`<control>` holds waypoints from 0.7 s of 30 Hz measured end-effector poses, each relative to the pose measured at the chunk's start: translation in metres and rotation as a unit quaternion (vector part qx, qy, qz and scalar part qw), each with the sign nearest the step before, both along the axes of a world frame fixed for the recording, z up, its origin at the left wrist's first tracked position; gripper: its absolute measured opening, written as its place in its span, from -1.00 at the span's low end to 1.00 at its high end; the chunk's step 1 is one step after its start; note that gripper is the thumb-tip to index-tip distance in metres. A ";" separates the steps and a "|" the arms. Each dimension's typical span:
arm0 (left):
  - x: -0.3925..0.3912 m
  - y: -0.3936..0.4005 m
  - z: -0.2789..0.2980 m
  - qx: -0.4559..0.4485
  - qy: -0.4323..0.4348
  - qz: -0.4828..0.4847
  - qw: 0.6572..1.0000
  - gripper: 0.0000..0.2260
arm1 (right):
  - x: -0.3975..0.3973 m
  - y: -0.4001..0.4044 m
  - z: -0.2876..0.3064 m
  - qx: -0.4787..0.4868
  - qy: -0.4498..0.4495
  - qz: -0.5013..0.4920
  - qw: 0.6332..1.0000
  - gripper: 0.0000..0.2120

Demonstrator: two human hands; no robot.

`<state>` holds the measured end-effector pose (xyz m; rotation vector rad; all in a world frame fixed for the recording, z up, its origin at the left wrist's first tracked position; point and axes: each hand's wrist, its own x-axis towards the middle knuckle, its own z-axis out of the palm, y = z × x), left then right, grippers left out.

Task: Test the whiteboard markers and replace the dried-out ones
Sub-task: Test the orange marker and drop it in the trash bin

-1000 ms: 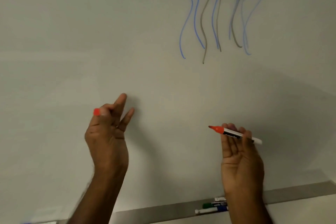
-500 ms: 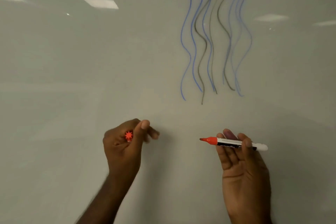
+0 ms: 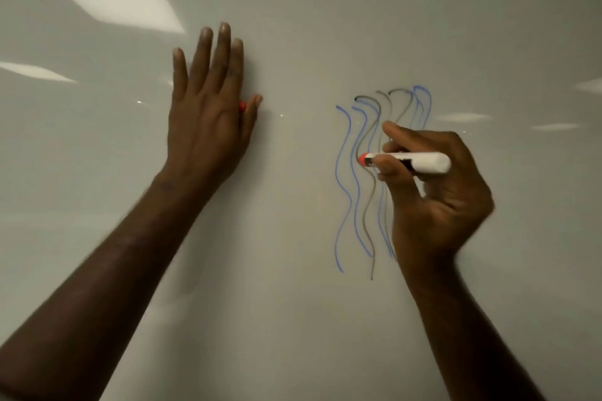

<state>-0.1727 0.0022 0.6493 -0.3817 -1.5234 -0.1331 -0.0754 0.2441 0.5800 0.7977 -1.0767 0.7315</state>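
My right hand [image 3: 436, 195] is gripping the red marker [image 3: 407, 162] over the squiggles [image 3: 345, 192] on the whiteboard [image 3: 293, 270] — left of them, my left hand [image 3: 208, 107] is lying flat, thumb tucking the red cap [image 3: 242, 106].

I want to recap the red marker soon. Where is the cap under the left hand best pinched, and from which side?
Probably from the thumb side: only a sliver of the red cap shows, tucked between the left hand's thumb and palm against the whiteboard. Pinch across that exposed end; the rest is hidden.
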 end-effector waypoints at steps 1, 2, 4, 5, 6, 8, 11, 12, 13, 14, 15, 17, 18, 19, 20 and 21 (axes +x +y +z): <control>-0.005 0.001 -0.002 -0.005 -0.011 0.009 1.000 -0.44 | -0.002 -0.021 0.007 -0.018 -0.011 0.033 0.999 -0.80; -0.008 0.002 -0.004 -0.009 -0.018 0.006 1.000 -0.43 | -0.011 -0.023 0.012 -0.025 -0.022 0.051 0.998 -0.79; -0.011 0.005 -0.006 -0.007 -0.029 0.014 0.999 -0.43 | -0.020 -0.030 0.017 -0.049 -0.034 0.037 0.998 -0.77; -0.012 0.005 -0.006 -0.006 -0.025 0.014 1.000 -0.43 | -0.023 -0.026 0.022 -0.058 -0.044 0.043 0.996 -0.76; -0.013 0.004 -0.007 -0.005 -0.017 0.008 1.000 -0.43 | -0.026 -0.023 0.024 -0.064 -0.037 0.046 0.996 -0.80; -0.014 0.005 -0.010 -0.006 -0.009 0.009 1.000 -0.44 | -0.030 -0.032 0.018 -0.080 -0.034 0.064 0.994 -0.98; -0.015 0.005 -0.009 -0.008 -0.004 0.007 1.000 -0.44 | -0.034 -0.032 0.020 -0.128 -0.046 0.102 0.986 -0.94; -0.015 0.006 -0.010 -0.007 -0.006 0.006 1.000 -0.44 | -0.036 -0.031 0.020 -0.132 -0.044 0.088 0.986 -0.91; -0.015 0.005 -0.011 -0.006 -0.008 0.003 1.000 -0.44 | -0.037 -0.031 0.019 -0.133 -0.048 0.076 0.987 -0.88; -0.016 0.005 -0.011 -0.006 -0.008 0.002 1.000 -0.44 | -0.040 -0.031 0.017 -0.134 -0.052 0.068 0.987 -0.85; -0.017 0.005 -0.011 -0.007 -0.006 0.007 1.000 -0.44 | -0.040 -0.032 0.017 -0.135 -0.058 0.057 0.987 -0.85; -0.018 0.004 -0.011 -0.008 -0.005 0.011 1.000 -0.44 | -0.043 -0.031 0.017 -0.124 -0.080 0.051 0.988 -0.91; -0.017 0.004 -0.011 -0.010 -0.006 0.013 1.000 -0.44 | -0.045 -0.030 0.018 -0.118 -0.096 0.050 0.987 -0.94; -0.018 0.005 -0.011 -0.010 -0.005 0.013 1.000 -0.44 | -0.046 -0.029 0.019 -0.119 -0.109 0.043 0.986 -0.96; -0.018 0.005 -0.011 -0.010 -0.006 0.014 1.000 -0.44 | -0.049 -0.028 0.019 -0.116 -0.119 0.040 0.985 -0.95; -0.018 0.005 -0.011 -0.011 -0.007 0.014 1.000 -0.44 | -0.050 -0.028 0.020 -0.112 -0.127 0.040 0.985 -0.93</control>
